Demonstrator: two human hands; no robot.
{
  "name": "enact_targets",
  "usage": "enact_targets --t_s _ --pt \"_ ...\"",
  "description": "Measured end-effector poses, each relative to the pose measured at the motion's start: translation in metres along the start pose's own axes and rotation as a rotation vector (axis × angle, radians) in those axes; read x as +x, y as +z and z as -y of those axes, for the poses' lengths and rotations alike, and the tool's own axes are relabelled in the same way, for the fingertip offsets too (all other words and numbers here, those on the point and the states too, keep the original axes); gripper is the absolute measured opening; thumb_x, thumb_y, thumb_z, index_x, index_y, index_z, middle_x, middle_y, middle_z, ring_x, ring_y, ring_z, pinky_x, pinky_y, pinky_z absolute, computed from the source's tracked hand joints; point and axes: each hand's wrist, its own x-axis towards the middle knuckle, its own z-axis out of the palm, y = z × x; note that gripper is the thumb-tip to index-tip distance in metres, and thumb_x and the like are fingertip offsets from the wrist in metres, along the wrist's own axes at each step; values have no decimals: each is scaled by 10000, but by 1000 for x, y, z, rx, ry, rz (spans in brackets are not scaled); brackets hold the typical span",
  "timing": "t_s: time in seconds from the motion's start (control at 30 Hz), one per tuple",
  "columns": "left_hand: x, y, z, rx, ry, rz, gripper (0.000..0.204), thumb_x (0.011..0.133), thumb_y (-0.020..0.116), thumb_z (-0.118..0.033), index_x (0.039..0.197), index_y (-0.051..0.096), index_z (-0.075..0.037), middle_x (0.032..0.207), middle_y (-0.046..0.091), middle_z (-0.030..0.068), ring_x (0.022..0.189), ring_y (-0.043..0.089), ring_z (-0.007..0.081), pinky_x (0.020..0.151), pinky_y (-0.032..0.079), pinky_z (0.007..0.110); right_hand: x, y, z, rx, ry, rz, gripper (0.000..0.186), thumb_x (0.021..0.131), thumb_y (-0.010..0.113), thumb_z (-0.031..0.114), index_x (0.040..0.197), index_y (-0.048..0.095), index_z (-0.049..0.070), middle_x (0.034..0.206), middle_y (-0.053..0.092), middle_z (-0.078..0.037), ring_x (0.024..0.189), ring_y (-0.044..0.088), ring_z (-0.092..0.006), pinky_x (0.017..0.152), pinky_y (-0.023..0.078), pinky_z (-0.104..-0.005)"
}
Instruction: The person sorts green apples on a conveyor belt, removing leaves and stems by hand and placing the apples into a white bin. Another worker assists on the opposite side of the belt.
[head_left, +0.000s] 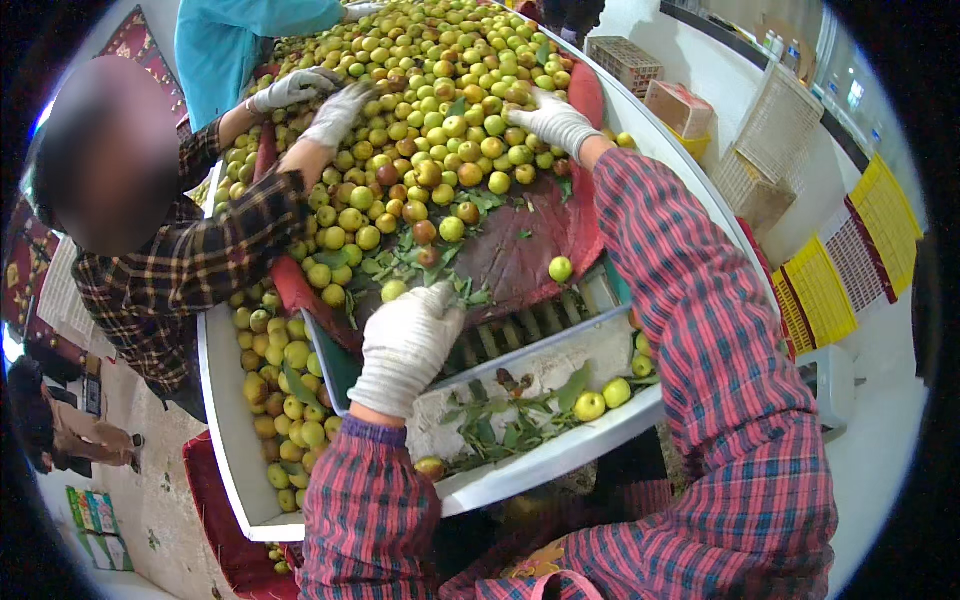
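A big heap of round yellow-green fruits (440, 95), some blushed red-brown and jujube-like, covers a dark red cloth (520, 245). My right hand (556, 122), in a white knit glove, reaches to the heap's right side. Its fingers are apart and touch the fruits. Nearer to me, my left hand (408, 335), gloved the same way, is closed low over the cloth's front edge. Loose green leaves (385, 262) lie by its fingertips; whatever it pinches is hidden. One single fruit (561, 269) rests on the bare cloth between my hands.
A slotted opening (520, 328) lies in front of the cloth, inside a white-rimmed table (560, 478). Leafy twigs (510, 425) and a few fruits lie on its front ledge; more fruits (285, 400) fill the left trough. At left, a co-worker's gloved hands (338, 112) work the heap. Crates (625, 62) stand at right.
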Motion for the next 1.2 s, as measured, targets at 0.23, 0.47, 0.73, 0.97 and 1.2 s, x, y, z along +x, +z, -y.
enact_targets --t_s 0.23,0.47,0.73,0.97,1.2 --pt "-1 11 12 49 106 -94 314 806 645 -276 1046 662 -74 858 663 131 818 639 316 714 510 410 15 56 46 18 50 178 984 713 595 665 1456 287 98 1384 460 -196 1254 472 -330 1049 362 -363" --pt "5 9 7 26 112 -108 277 841 595 -287 1039 672 -109 888 669 131 808 648 313 711 517 405 -42 77 81 135 -291 447 877 751 582 645 1434 354 145 1355 473 -233 1243 471 -348 1050 355 -383" --pt "0 7 9 75 55 44 250 845 561 -347 887 702 -145 783 675 110 763 652 313 707 519 427 -150 41 122 32 -298 730 827 788 605 524 1442 329 99 1370 463 -209 1249 468 -322 1049 357 -363" --pt "-2 -11 12 3 18 164 348 855 518 -418 934 693 -128 874 678 142 857 645 330 760 509 419 -169 0 97 -63 -357 596 603 825 534 518 1254 568 96 1229 598 -148 1135 565 -298 983 423 -360" --pt "17 -2 44 -312 -167 -325 388 846 585 -360 1114 643 -86 998 665 177 945 638 330 841 487 386 -164 21 42 -274 -121 329 730 817 539 467 1376 396 20 1434 379 -203 1321 384 -305 1079 331 -361"
